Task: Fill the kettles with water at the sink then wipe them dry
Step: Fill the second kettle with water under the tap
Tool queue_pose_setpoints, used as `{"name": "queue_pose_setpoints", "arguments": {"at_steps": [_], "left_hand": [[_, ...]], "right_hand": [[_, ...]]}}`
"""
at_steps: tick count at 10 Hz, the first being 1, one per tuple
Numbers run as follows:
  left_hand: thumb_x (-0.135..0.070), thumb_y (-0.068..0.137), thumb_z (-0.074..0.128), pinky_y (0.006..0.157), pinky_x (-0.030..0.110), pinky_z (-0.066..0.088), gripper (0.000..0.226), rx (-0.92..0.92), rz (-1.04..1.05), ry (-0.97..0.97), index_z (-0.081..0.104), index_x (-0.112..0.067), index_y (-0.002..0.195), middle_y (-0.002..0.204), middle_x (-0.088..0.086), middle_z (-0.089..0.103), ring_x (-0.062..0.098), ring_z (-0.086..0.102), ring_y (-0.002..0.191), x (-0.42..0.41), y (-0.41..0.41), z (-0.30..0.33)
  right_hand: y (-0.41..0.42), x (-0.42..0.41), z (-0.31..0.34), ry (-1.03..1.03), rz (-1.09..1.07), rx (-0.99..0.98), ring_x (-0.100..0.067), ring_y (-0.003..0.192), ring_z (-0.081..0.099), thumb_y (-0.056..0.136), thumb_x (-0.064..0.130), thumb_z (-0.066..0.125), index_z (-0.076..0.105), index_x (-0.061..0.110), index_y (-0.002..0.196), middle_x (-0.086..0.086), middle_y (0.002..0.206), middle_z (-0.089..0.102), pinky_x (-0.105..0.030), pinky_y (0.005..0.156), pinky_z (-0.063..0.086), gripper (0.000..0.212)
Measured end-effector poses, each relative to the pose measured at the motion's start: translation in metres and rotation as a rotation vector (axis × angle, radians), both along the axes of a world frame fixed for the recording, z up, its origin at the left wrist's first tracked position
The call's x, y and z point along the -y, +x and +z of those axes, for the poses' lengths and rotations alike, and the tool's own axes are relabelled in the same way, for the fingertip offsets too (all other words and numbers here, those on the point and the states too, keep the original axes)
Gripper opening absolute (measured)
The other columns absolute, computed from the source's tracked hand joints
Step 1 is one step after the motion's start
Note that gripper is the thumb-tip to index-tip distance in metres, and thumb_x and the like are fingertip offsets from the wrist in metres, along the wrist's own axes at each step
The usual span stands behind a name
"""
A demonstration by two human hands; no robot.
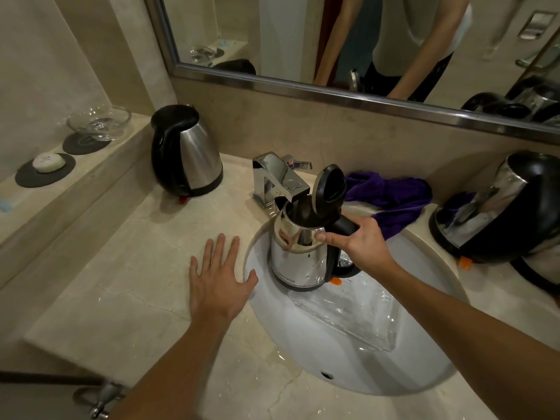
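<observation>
A steel kettle (298, 262) with a black handle is held over the white sink (357, 365), its lid tipped open under the chrome faucet (277, 178). My right hand (356, 241) grips its handle, thumb on the rim. My left hand (219, 277) lies flat, fingers spread, on the counter left of the basin. A second kettle (189, 153) stands lid shut at the back left. A third kettle (497, 213) stands at the right. A purple cloth (394, 198) lies crumpled behind the sink.
A clear plastic tray (354, 316) lies inside the basin. On the left ledge sit a glass dish (98, 122) and a wrapped soap (48, 162) on dark coasters. A mirror (363, 40) hangs above the backsplash. The beige counter (136, 283) shows wet spots.
</observation>
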State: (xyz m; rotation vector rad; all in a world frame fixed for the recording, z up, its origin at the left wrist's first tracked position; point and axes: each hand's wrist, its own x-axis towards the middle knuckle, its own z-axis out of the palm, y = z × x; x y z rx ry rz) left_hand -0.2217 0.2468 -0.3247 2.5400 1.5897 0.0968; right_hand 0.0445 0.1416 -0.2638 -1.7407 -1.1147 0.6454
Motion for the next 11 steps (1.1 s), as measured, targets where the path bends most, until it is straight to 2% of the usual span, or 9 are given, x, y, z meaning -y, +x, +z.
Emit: {"name": "queue_pose_setpoints", "arguments": {"at_steps": [1,4,7,10,11], "left_hand": [[-0.07,0.094,0.03,0.125,0.05,-0.001,0.083,-0.006,0.004,0.005,-0.008,-0.037,0.16,0.17,-0.003,-0.012,0.019,-0.012,0.156,-0.0005,0.0004,-0.0025],[-0.069,0.095,0.031,0.125,0.049,-0.003,0.082,-0.009,0.007,0.001,-0.007,-0.038,0.161,0.17,-0.003,-0.012,0.018,-0.012,0.156,0.0002,0.0001,-0.001],[-0.068,0.094,0.034,0.126,0.049,0.0,0.082,0.012,0.009,0.01,-0.002,-0.038,0.162,0.17,-0.004,-0.007,0.017,-0.008,0.156,0.0,-0.0002,-0.003],[-0.069,0.094,0.032,0.126,0.049,0.0,0.082,-0.004,0.012,0.014,-0.003,-0.038,0.161,0.17,-0.004,-0.008,0.018,-0.009,0.156,-0.0006,0.0006,-0.0029],[-0.068,0.095,0.032,0.126,0.049,0.0,0.081,-0.001,0.01,0.006,-0.003,-0.037,0.161,0.17,-0.004,-0.009,0.018,-0.01,0.156,-0.0004,0.0001,-0.0024]], "right_hand": [[-0.0001,-0.0005,0.0003,-0.004,-0.01,0.0,-0.01,0.082,0.069,0.078,0.034,0.088,0.069,0.029,0.106,0.012,0.08,0.07,-0.023,0.073,0.051,0.034],[-0.0003,-0.0014,-0.0009,-0.009,-0.015,0.033,-0.011,0.089,0.071,0.077,0.036,0.087,0.067,0.036,0.103,0.008,0.088,0.073,-0.029,0.082,0.057,0.032],[-0.0014,-0.0003,0.0008,0.032,-0.013,0.031,-0.017,0.087,0.07,0.077,0.038,0.087,0.067,0.041,0.096,0.008,0.083,0.072,-0.031,0.079,0.057,0.028],[-0.0025,0.0,0.0023,0.04,-0.012,0.015,-0.013,0.083,0.07,0.075,0.041,0.087,0.067,0.042,0.091,0.012,0.078,0.071,-0.025,0.074,0.053,0.026],[-0.0024,-0.0007,0.0012,0.035,-0.013,0.014,-0.015,0.087,0.07,0.072,0.048,0.085,0.068,0.042,0.094,0.009,0.083,0.072,-0.029,0.078,0.055,0.029]]}}
